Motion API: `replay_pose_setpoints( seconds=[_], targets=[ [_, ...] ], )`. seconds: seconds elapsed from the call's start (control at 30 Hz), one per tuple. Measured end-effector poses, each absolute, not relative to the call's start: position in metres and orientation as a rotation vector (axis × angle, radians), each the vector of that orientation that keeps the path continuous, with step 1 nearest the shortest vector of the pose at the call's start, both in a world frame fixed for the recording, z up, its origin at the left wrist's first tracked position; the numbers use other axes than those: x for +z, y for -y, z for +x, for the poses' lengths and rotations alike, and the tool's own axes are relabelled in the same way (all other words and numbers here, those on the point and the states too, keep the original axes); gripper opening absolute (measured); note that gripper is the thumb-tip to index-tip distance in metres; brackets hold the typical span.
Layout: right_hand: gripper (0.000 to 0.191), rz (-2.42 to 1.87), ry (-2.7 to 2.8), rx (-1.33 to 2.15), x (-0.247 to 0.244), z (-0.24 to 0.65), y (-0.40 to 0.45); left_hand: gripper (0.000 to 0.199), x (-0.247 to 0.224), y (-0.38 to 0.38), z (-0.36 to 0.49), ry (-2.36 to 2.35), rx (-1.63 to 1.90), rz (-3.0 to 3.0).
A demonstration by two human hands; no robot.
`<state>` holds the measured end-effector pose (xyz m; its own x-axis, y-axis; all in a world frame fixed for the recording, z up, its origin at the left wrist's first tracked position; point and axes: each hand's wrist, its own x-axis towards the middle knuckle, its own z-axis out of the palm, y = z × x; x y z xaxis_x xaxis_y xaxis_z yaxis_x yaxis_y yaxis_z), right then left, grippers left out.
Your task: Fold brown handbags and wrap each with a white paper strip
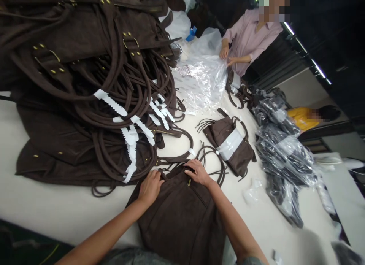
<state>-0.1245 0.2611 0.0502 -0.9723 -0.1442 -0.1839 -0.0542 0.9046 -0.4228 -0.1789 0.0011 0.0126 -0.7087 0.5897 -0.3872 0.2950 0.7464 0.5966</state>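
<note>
A dark brown handbag lies at the table's near edge, its top pointing away from me. My left hand has its fingers curled over the left part of the bag's top edge. On the right part of that edge, my right hand pinches the material near a small gold zip pull. The fingertips of both hands are partly hidden in the folds. Just beyond the hands lie the bag's rounded handles, one with a white wrap.
A tall pile of similar brown bags with white paper tags fills the left. A smaller bag with a white band lies ahead. Plastic-wrapped bags are stacked right. A co-worker in pink handles clear plastic; another person wears yellow.
</note>
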Motion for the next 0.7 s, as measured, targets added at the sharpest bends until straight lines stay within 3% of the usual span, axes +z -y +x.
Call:
replay_pose_setpoints(
  seconds=[0.07, 0.3, 0.47, 0.7],
  targets=[
    [0.03, -0.192, -2.759, -0.618, 0.055, -0.125, -0.263, 0.014, 0.011, -0.012, -0.187, -2.349, 0.614, 0.666],
    [0.032, -0.251, -2.745, -0.47, 0.052, -0.14, -0.262, 0.022, 0.006, -0.024, -0.188, -2.291, 0.505, 0.501],
    [0.039, -0.205, -2.86, -0.26, 0.022, -0.16, -0.24, 0.032, 0.002, -0.009, -0.172, -2.394, 0.515, 0.403],
    [0.043, 0.08, -3.069, -0.117, -0.02, -0.174, -0.209, 0.031, -0.003, -0.008, -0.176, -2.397, 0.482, 0.383]
  ],
)
